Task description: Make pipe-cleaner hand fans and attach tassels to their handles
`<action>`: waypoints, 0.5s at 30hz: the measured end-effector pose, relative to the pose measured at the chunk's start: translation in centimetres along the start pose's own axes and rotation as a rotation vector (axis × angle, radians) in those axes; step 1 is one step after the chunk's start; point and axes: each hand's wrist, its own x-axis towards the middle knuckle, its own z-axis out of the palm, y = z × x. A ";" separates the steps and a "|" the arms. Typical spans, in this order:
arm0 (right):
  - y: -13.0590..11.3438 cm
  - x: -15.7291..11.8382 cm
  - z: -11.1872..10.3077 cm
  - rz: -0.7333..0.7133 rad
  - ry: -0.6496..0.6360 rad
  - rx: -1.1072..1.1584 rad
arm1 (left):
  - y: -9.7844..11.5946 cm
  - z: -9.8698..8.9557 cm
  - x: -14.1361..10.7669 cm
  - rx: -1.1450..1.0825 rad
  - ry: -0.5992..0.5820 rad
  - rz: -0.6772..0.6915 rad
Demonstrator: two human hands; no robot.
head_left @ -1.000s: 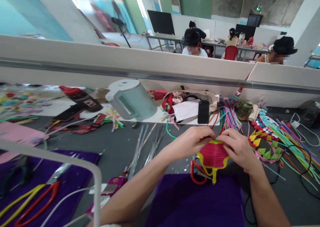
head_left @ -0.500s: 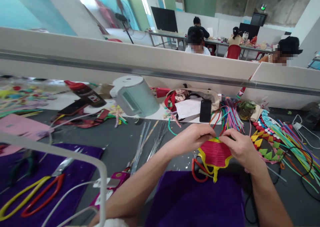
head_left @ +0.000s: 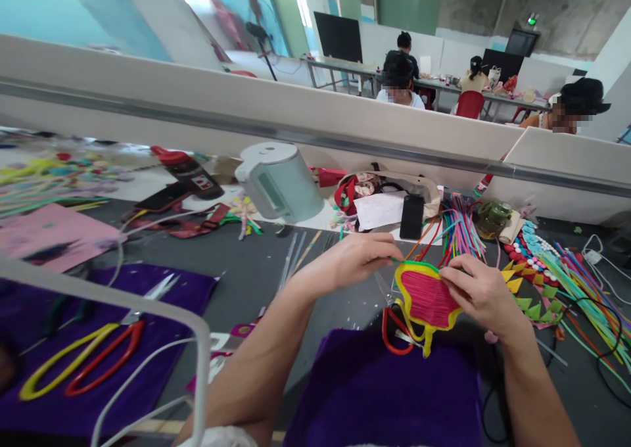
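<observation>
A craft piece [head_left: 428,294] wound in pink, with a yellow fuzzy border and a short yellow stem, is pinched at its upper right edge by my right hand [head_left: 486,296]. Along its top edge runs a green pipe cleaner [head_left: 418,263]. The far left end of that stem is between the closed fingertips of my left hand [head_left: 365,258]. Behind and below the craft piece lies a pair of red-handled scissors [head_left: 386,332], partly covered by it. A purple cloth [head_left: 394,394] spreads out under my forearms.
Yellow-and-red scissors [head_left: 129,325] rest on another purple cloth [head_left: 167,361] at left. A pale kettle [head_left: 296,187], a bag holding a phone [head_left: 411,217], and a glass jar [head_left: 493,219] stand along the divider. Bundles of pipe cleaners [head_left: 463,230] lie near. Several people sit beyond.
My left hand has moved left, away from the craft piece, drawing out the green pipe cleaner. The piece has tilted to show more of its pink face. The view has shifted slightly.
</observation>
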 end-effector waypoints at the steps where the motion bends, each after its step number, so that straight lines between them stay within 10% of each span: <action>1: 0.0 0.0 0.0 -0.005 0.001 0.005 | -0.1 0.1 -0.2 0.021 0.017 0.008; 15: 0.5 -0.3 0.2 0.005 0.030 0.029 | 0.5 4.0 -2.1 -0.173 0.256 -0.139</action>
